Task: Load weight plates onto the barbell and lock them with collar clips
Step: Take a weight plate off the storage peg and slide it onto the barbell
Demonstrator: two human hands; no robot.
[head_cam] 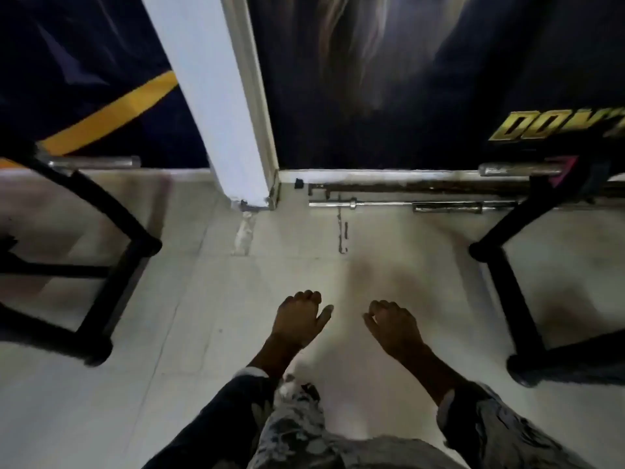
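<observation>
Both my hands hang in front of me over the pale tiled floor and hold nothing. My left hand has its fingers loosely curled and the thumb spread. My right hand is likewise loose, thumb near the forefinger. A chrome barbell sleeve pokes out at the far right, resting on a black stand. Another chrome barbell sleeve shows at the far left on a second black stand. I see no weight plates or collar clips for certain; a dark shape with a pink patch sits behind the right sleeve.
Several spare bars lie on the floor along the wall ahead. A white pillar stands ahead to the left, between dark wall banners. The black stand feet reach toward me on both sides, with bare tiles between them.
</observation>
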